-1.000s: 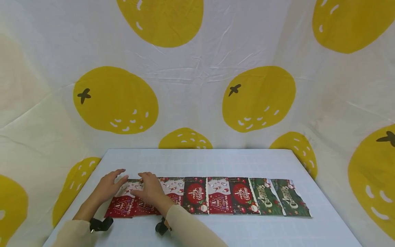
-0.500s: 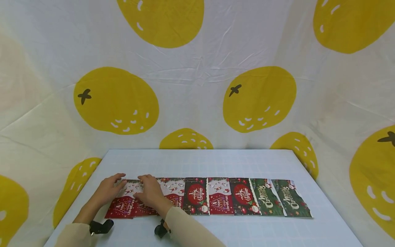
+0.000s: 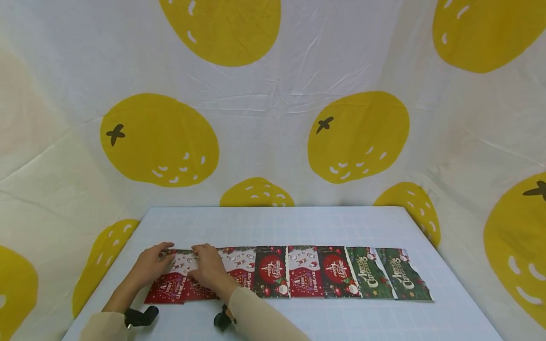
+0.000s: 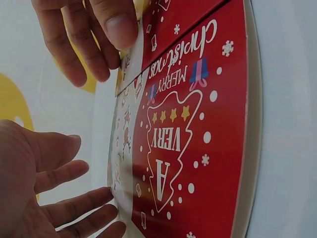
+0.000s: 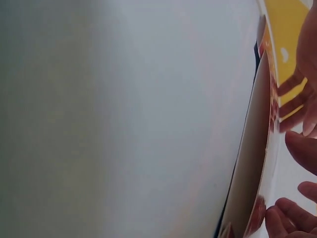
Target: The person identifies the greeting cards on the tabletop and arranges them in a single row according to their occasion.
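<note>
My left hand (image 3: pixel 149 265) is at the far left end of a row of Christmas booklets. Its fingers are spread beside the outer top corner of the leftmost red-and-white booklet (image 3: pixel 166 290). In the left wrist view the left hand (image 4: pixel 54 188) has its fingertips close to that booklet's edge; contact is hard to tell. My right hand (image 3: pixel 211 267) is over the second red booklet (image 3: pixel 198 292), hiding much of it. Its thumb (image 4: pixel 121 30) is by the cover, the other fingers relaxed past the top edge.
To the right the row goes on: another red booklet (image 3: pixel 241 260), a dark one (image 3: pixel 271 274), a red one (image 3: pixel 304 279), a dark one (image 3: pixel 337 272) and two green ones (image 3: pixel 368 274). They lie on a white table (image 3: pixel 277 225) before a fruit-patterned cloth (image 3: pixel 264 142).
Both hands stay over the left end of the row and have sunk very slightly. The left hand's thumb has drawn nearer its fingers. The booklets keep their order.
</note>
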{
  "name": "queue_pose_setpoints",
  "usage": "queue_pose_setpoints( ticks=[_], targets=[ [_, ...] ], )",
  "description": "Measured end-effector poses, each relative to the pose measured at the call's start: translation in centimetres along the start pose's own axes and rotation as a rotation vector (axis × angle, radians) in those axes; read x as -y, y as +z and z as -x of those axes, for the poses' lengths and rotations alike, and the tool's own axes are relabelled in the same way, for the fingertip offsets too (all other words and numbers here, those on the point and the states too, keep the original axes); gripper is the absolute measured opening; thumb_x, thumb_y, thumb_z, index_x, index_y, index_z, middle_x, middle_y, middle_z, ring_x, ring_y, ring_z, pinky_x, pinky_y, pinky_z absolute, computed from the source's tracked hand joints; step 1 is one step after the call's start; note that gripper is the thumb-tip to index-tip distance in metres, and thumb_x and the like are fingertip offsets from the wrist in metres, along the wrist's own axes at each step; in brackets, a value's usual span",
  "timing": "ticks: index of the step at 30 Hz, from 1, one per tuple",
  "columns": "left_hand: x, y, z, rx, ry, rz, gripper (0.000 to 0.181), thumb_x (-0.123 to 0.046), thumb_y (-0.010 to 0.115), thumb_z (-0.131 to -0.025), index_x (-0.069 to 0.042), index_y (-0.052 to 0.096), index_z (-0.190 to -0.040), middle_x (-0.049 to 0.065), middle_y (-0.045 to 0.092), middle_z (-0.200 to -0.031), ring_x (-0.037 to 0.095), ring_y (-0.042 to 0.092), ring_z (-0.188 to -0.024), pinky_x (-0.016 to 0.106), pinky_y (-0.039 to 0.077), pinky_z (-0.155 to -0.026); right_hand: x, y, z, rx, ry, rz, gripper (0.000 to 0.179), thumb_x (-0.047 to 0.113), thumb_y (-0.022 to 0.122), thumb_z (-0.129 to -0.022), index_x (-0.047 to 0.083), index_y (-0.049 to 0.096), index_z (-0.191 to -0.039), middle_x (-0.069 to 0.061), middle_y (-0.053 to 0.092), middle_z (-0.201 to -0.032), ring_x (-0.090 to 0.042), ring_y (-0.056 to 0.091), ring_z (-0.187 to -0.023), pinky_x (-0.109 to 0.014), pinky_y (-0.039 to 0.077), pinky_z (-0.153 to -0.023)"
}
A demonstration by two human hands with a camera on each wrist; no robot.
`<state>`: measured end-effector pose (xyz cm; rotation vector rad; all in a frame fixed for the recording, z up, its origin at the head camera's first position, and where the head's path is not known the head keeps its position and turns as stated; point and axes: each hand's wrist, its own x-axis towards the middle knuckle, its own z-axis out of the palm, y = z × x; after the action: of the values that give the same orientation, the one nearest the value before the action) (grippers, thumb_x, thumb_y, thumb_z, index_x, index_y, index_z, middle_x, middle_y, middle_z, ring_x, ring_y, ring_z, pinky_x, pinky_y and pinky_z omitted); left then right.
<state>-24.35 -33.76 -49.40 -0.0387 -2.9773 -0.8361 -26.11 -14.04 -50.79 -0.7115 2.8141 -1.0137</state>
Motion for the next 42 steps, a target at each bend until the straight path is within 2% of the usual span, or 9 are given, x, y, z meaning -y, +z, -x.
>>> queue_pose_setpoints(
  ticks=[6,11,15,19,24,27,31,38,42],
  targets=[
    [-0.1,0.0,0.2,-0.01,-0.005,0.018,0.042,-0.011,0.065,-0.102,0.013,0.057,-0.136,0.036,0.063,-0.127,0.053,0.061,-0.115,0.066,0.051,-0.094,-0.1,0.2,0.1,-0.014,-0.009,0.024,0.064,0.027,0.09,-0.084,0.017,0.065,-0.142,0.002,0.063,-0.138,-0.014,0.057,-0.13,-0.028,0.045,-0.11],
    [0.0,0.0,0.1,-0.027,-0.043,0.037,0.041,-0.008,0.068,-0.099,0.012,0.059,-0.134,0.036,0.061,-0.129,0.05,0.063,-0.111,0.062,0.055,-0.089,-0.1,0.0,0.1,-0.011,-0.018,0.038,0.064,0.027,0.09,-0.084,0.016,0.065,-0.142,0.001,0.063,-0.138,-0.015,0.057,-0.129,-0.028,0.045,-0.109],
    [0.3,-0.1,-0.1,-0.029,-0.078,0.061,0.042,-0.004,0.07,-0.095,0.011,0.06,-0.133,0.035,0.063,-0.124,0.042,0.066,-0.101,0.053,0.059,-0.08,0.0,0.0,0.1,-0.012,-0.007,0.026,0.063,0.027,0.091,-0.083,0.017,0.066,-0.14,0.002,0.064,-0.136,-0.014,0.058,-0.127,-0.028,0.045,-0.109],
    [0.5,0.0,-0.3,-0.037,-0.088,0.066,0.036,0.0,0.071,-0.092,0.009,0.065,-0.126,0.031,0.067,-0.117,0.033,0.064,-0.093,0.046,0.058,-0.075,0.1,0.0,0.1,-0.015,0.008,-0.005,0.058,0.026,0.092,-0.083,0.019,0.07,-0.136,0.004,0.065,-0.133,-0.012,0.058,-0.124,-0.028,0.047,-0.107],
    [0.6,0.0,-0.1,-0.082,-0.094,0.067,0.026,0.001,0.071,-0.093,0.006,0.07,-0.118,0.026,0.068,-0.113,0.032,0.062,-0.09,0.042,0.055,-0.072,0.1,0.0,0.1,-0.008,0.016,-0.034,0.054,0.025,0.091,-0.084,0.019,0.071,-0.133,0.005,0.064,-0.131,-0.011,0.058,-0.123,-0.028,0.047,-0.106],
    [0.6,-0.2,-0.1,-0.112,-0.105,0.076,0.025,0.001,0.069,-0.094,0.005,0.07,-0.119,0.03,0.066,-0.118,0.033,0.062,-0.09,0.04,0.056,-0.067,0.0,-0.2,0.1,-0.008,0.024,-0.038,0.053,0.026,0.09,-0.085,0.018,0.07,-0.134,0.004,0.064,-0.132,-0.012,0.058,-0.123,-0.028,0.047,-0.107],
    [0.7,-0.6,-0.1,-0.128,-0.118,0.069,0.027,0.0,0.067,-0.097,0.004,0.069,-0.123,0.031,0.064,-0.122,0.031,0.058,-0.087,0.037,0.051,-0.066,0.0,-0.4,0.1,-0.014,0.013,-0.025,0.052,0.026,0.089,-0.085,0.017,0.071,-0.133,0.003,0.065,-0.13,-0.012,0.058,-0.122,-0.028,0.047,-0.107],
    [1.1,-1.1,0.2,-0.143,-0.146,0.064,0.028,-0.002,0.065,-0.098,0.002,0.068,-0.126,0.028,0.065,-0.111,0.032,0.057,-0.086,0.036,0.048,-0.066,0.0,-0.5,0.2,-0.008,0.011,-0.049,0.049,0.026,0.089,-0.086,0.017,0.072,-0.131,0.003,0.065,-0.129,-0.013,0.059,-0.122,-0.029,0.047,-0.106],
    [1.1,-1.4,0.5,-0.16,-0.121,0.09,0.028,-0.001,0.066,-0.098,0.004,0.068,-0.126,0.029,0.065,-0.109,0.03,0.059,-0.083,0.036,0.05,-0.062,0.1,-0.4,0.2,-0.008,0.016,-0.061,0.048,0.025,0.088,-0.087,0.017,0.072,-0.131,0.004,0.065,-0.129,-0.013,0.059,-0.122,-0.029,0.047,-0.107]
  ],
)
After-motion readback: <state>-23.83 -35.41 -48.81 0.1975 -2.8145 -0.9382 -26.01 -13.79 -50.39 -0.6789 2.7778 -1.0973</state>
